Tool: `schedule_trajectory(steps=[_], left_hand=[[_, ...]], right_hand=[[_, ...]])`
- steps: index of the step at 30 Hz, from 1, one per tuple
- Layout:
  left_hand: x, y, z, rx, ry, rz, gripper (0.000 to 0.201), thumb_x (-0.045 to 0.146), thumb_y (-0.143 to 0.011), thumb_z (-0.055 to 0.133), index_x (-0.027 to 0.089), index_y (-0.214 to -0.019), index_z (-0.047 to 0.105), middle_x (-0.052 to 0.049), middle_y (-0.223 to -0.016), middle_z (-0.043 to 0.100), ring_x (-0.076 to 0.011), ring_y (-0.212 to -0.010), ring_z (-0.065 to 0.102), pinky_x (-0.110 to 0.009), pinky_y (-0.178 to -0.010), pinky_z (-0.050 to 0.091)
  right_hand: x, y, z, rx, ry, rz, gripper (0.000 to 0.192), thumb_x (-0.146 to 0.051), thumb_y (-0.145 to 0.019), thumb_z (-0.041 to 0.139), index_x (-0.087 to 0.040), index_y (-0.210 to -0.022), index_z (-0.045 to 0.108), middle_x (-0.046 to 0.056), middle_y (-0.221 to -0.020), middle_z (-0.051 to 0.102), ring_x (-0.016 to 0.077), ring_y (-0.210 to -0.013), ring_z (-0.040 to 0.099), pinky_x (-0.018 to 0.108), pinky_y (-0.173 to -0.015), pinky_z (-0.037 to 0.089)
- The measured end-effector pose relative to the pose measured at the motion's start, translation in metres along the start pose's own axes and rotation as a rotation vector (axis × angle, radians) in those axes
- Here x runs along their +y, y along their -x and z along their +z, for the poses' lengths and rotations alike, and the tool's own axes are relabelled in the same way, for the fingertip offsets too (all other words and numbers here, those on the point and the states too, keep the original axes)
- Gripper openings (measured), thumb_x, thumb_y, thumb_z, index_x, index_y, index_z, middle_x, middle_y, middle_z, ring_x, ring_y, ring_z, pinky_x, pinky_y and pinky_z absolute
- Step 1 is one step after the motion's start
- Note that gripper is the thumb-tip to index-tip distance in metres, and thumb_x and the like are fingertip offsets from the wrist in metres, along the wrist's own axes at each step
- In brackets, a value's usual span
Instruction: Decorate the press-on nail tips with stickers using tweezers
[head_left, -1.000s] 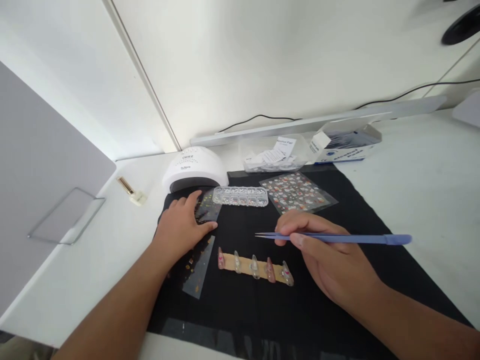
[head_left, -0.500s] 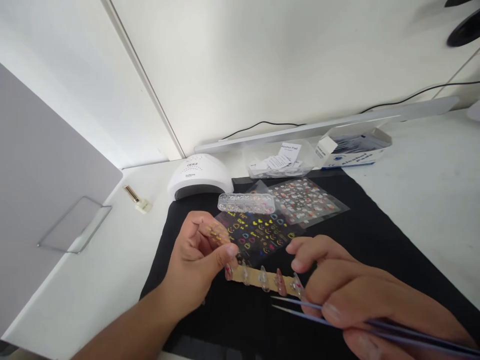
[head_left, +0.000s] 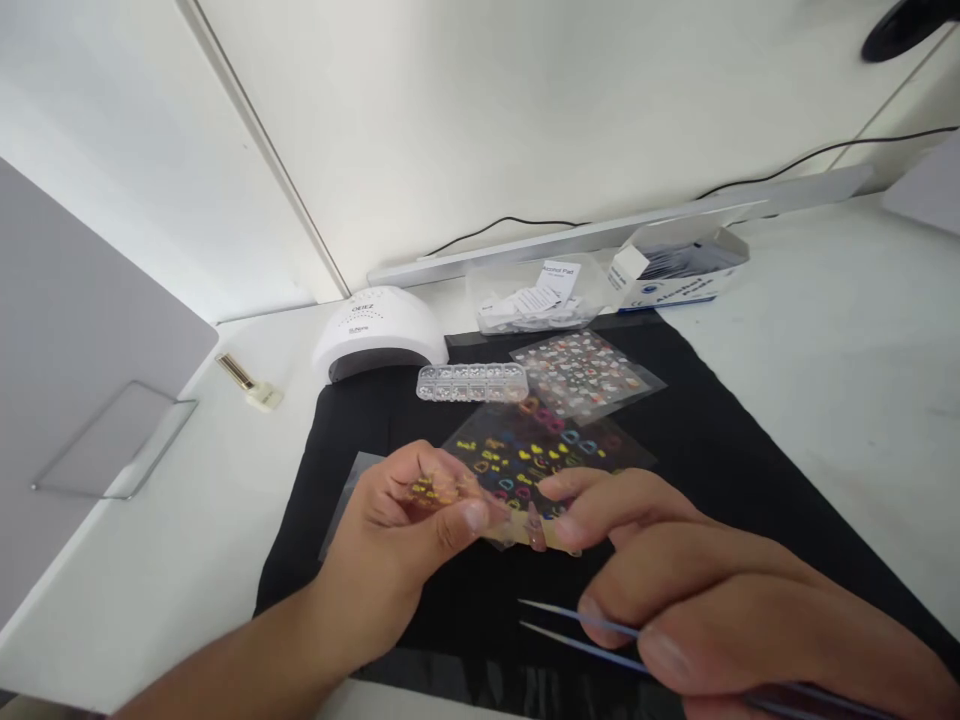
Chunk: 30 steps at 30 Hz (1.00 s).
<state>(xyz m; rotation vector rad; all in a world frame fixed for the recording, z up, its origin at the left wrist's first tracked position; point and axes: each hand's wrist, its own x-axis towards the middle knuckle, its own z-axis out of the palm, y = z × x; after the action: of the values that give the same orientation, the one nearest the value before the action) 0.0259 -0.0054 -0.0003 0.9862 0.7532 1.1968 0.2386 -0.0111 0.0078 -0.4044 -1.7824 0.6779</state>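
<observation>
On the black mat, left hand pinches sticker sheet; right hand grips tweezers.

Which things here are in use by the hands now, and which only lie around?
In use:
left hand
right hand
dark sticker sheet
blue tweezers
nail strip

Lying about:
nail lamp
rhinestone box
second sticker sheet
alcohol pad box
</observation>
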Motion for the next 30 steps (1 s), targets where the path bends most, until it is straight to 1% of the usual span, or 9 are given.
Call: schedule_trajectory(steps=[1, 3, 6, 10, 14, 19, 22, 27, 30], left_hand=[[0.001, 0.002, 0.000, -0.023, -0.038, -0.010, 0.028, 0.023, -0.084, 0.087, 0.015, -0.070, 0.064, 0.001, -0.077, 0.072, -0.0083, -0.074, 0.068, -0.018, -0.074, 0.055], [0.003, 0.006, -0.002, -0.072, -0.107, -0.043, 0.023, 0.025, -0.085, 0.085, 0.015, -0.076, 0.067, 0.001, -0.077, 0.070, -0.0074, -0.072, 0.064, -0.017, -0.072, 0.053], [0.006, 0.009, -0.006, -0.093, -0.154, -0.041, 0.018, 0.023, -0.087, 0.084, 0.022, -0.100, 0.071, 0.002, -0.081, 0.071, -0.0065, -0.072, 0.063, -0.015, -0.072, 0.053], [0.006, 0.008, -0.009, -0.083, -0.186, 0.113, 0.048, 0.009, -0.087, 0.080, 0.036, -0.124, 0.066, 0.005, -0.085, 0.069, -0.0049, -0.073, 0.062, -0.011, -0.070, 0.052], [0.002, 0.008, -0.011, -0.109, -0.298, 0.248, 0.078, -0.002, -0.085, 0.074, 0.047, -0.141, 0.055, 0.005, -0.090, 0.068, -0.0061, -0.073, 0.061, -0.014, -0.073, 0.055], [0.002, 0.008, -0.013, -0.162, -0.491, 0.372, 0.050, -0.003, -0.080, 0.076, 0.030, -0.117, 0.074, 0.002, -0.089, 0.068, -0.0090, -0.081, 0.067, -0.014, -0.078, 0.057], [0.003, 0.006, -0.013, -0.148, -0.502, 0.366, 0.044, -0.003, -0.080, 0.076, 0.026, -0.112, 0.074, 0.002, -0.086, 0.068, -0.0088, -0.079, 0.067, -0.014, -0.077, 0.057], [0.002, 0.004, -0.014, -0.119, -0.536, 0.462, 0.038, -0.002, -0.080, 0.076, 0.023, -0.108, 0.073, 0.001, -0.086, 0.067, -0.0111, -0.078, 0.066, -0.018, -0.075, 0.056], [0.002, 0.003, -0.017, -0.159, -0.574, 0.508, 0.031, 0.003, -0.081, 0.078, 0.022, -0.104, 0.072, -0.001, -0.087, 0.068, -0.0134, -0.078, 0.065, -0.022, -0.073, 0.054]], right_hand=[[0.000, 0.001, -0.002, -0.028, 0.001, 0.024, 0.005, -0.024, -0.098, 0.064, -0.023, -0.095, 0.068, 0.001, -0.073, 0.078, 0.0208, -0.076, 0.078, 0.041, -0.099, 0.062], [-0.001, 0.002, -0.004, -0.070, -0.027, 0.073, 0.013, -0.014, -0.091, 0.067, -0.023, -0.100, 0.069, 0.003, -0.079, 0.079, 0.0223, -0.083, 0.079, 0.041, -0.097, 0.064], [0.001, 0.001, -0.005, -0.063, -0.103, 0.109, 0.022, -0.007, -0.087, 0.066, -0.022, -0.103, 0.070, 0.004, -0.081, 0.076, 0.0216, -0.085, 0.076, 0.041, -0.091, 0.066], [0.009, -0.003, -0.001, -0.002, -0.189, 0.111, 0.014, -0.017, -0.098, 0.061, -0.020, -0.104, 0.073, 0.006, -0.081, 0.073, 0.0208, -0.085, 0.073, 0.041, -0.084, 0.065], [0.017, -0.002, 0.001, 0.027, -0.229, 0.114, 0.017, -0.021, -0.100, 0.060, -0.021, -0.107, 0.076, 0.006, -0.082, 0.072, 0.0211, -0.083, 0.071, 0.043, -0.079, 0.063], [0.021, 0.004, 0.002, 0.085, -0.274, 0.155, 0.018, -0.022, -0.098, 0.064, -0.025, -0.108, 0.079, 0.006, -0.085, 0.073, 0.0244, -0.087, 0.071, 0.046, -0.080, 0.062], [0.020, 0.003, 0.004, 0.118, -0.284, 0.157, 0.017, -0.023, -0.097, 0.066, -0.025, -0.107, 0.080, 0.006, -0.083, 0.074, 0.0248, -0.086, 0.070, 0.048, -0.083, 0.061], [0.016, -0.001, 0.004, 0.138, -0.221, 0.136, 0.015, -0.028, -0.097, 0.067, -0.025, -0.102, 0.081, 0.005, -0.076, 0.073, 0.0229, -0.077, 0.068, 0.046, -0.081, 0.060], [0.015, -0.001, 0.002, 0.131, -0.174, 0.111, 0.015, -0.027, -0.097, 0.066, -0.025, -0.104, 0.080, 0.005, -0.076, 0.074, 0.0230, -0.077, 0.068, 0.047, -0.083, 0.059]])
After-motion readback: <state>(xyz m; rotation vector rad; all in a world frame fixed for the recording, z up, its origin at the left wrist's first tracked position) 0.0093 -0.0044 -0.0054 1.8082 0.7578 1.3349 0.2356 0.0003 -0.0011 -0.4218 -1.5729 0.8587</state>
